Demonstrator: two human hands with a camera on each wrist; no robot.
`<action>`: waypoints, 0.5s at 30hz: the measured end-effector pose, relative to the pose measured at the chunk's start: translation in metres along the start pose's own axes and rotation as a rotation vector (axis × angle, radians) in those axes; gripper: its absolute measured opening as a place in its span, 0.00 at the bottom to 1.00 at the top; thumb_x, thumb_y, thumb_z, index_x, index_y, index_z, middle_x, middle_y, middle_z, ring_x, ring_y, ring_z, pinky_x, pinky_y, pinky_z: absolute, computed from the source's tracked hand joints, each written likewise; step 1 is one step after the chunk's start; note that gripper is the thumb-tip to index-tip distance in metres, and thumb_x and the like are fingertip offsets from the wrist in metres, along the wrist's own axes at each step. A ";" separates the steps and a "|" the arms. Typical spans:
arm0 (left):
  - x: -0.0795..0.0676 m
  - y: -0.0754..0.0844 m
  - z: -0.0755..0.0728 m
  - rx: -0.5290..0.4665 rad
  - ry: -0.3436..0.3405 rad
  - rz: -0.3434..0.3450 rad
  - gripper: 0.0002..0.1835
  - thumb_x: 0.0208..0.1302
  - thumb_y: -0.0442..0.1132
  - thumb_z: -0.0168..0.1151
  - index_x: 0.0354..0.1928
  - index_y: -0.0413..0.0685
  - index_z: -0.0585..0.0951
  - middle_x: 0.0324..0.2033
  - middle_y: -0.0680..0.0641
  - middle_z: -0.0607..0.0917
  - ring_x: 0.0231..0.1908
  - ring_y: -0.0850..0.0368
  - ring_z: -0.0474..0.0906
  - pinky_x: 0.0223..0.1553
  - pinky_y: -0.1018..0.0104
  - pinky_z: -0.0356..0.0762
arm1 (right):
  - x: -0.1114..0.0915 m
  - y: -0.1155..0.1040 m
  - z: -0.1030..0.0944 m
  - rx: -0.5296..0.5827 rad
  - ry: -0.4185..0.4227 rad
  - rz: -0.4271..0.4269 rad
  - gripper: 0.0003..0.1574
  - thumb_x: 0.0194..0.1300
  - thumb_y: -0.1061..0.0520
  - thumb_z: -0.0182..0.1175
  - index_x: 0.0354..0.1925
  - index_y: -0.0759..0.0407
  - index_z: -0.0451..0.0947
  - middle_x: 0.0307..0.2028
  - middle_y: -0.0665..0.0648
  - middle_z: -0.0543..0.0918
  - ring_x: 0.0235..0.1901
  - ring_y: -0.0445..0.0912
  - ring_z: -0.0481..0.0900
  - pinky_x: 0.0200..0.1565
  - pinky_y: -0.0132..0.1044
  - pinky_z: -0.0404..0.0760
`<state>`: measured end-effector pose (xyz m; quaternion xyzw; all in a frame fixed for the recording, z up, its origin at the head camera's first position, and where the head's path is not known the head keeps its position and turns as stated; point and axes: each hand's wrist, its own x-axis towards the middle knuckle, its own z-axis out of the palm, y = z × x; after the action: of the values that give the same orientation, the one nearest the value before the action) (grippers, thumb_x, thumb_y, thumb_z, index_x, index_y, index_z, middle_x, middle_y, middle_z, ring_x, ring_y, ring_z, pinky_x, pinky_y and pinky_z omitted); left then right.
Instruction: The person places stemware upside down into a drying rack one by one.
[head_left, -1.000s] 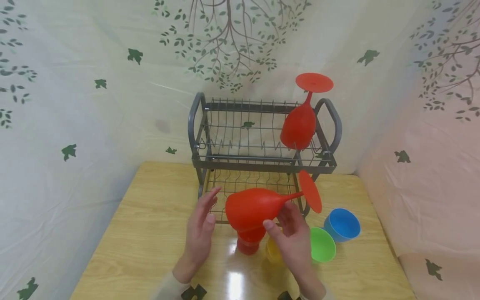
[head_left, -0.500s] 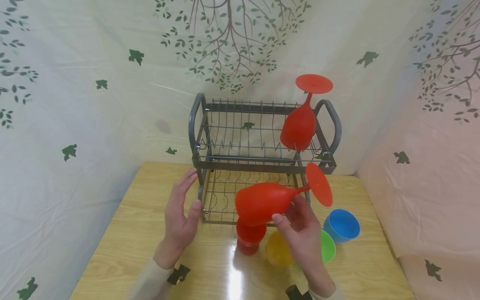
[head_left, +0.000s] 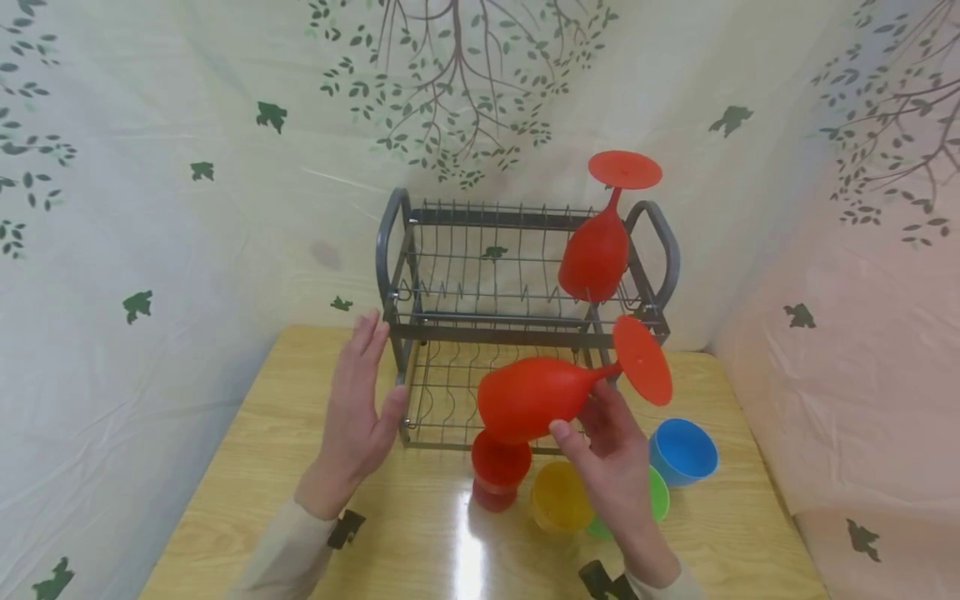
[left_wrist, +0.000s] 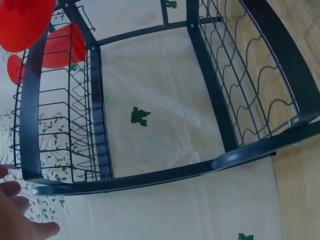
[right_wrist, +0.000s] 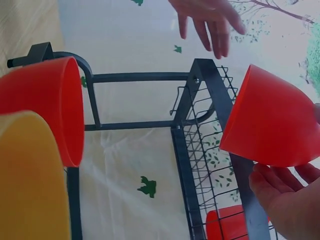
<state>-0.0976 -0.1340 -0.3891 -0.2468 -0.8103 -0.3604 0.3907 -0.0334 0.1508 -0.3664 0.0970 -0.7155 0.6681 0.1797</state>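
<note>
My right hand [head_left: 618, 471] holds a red plastic wine glass [head_left: 532, 398] by the lower bowl and stem, thumb in front and fingers behind. The glass lies nearly sideways in the air in front of the dish rack [head_left: 525, 335], its foot to the right and mouth to the left. My left hand [head_left: 352, 417] is raised beside the rack's left side, fingers extended and holding nothing. In the right wrist view, the held wine glass [right_wrist: 275, 117] shows its rim facing left. A second red wine glass [head_left: 597, 254] rests mouth down, tilted, on the upper tier's right end.
On the wooden table [head_left: 247, 467] in front of the rack stand a red cup [head_left: 497, 479], a yellow cup [head_left: 561, 500], a green cup [head_left: 660, 493] partly behind my right hand, and a blue cup [head_left: 684, 452]. A patterned cloth [head_left: 187, 250] hangs behind and at the sides.
My left hand has drawn away from the held wine glass to the left, beside the rack. The right hand has carried the glass slightly right and up. The wine glass on the rack stays put.
</note>
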 end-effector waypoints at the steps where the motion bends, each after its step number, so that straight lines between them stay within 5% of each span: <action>1: 0.000 0.000 0.000 0.019 -0.017 -0.014 0.43 0.81 0.64 0.34 0.74 0.30 0.64 0.76 0.31 0.62 0.78 0.37 0.53 0.78 0.41 0.47 | 0.001 -0.002 0.000 -0.005 0.002 0.002 0.37 0.65 0.70 0.66 0.70 0.58 0.72 0.63 0.58 0.82 0.63 0.50 0.81 0.55 0.38 0.83; 6: -0.001 -0.002 0.000 0.106 -0.101 -0.083 0.44 0.80 0.66 0.30 0.77 0.34 0.61 0.79 0.36 0.57 0.79 0.37 0.49 0.77 0.33 0.41 | 0.008 -0.012 -0.003 -0.060 0.008 -0.003 0.36 0.65 0.68 0.67 0.70 0.58 0.72 0.63 0.55 0.82 0.63 0.48 0.80 0.55 0.38 0.83; 15: -0.001 -0.004 0.002 0.179 -0.114 -0.071 0.45 0.80 0.67 0.30 0.76 0.32 0.62 0.79 0.37 0.59 0.80 0.39 0.48 0.76 0.32 0.39 | 0.025 -0.027 -0.012 -0.108 -0.027 -0.065 0.38 0.65 0.68 0.68 0.71 0.56 0.71 0.62 0.54 0.81 0.62 0.49 0.80 0.57 0.35 0.82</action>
<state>-0.1010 -0.1349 -0.3923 -0.2022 -0.8684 -0.2858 0.3513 -0.0449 0.1626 -0.3310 0.1192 -0.7495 0.6209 0.1965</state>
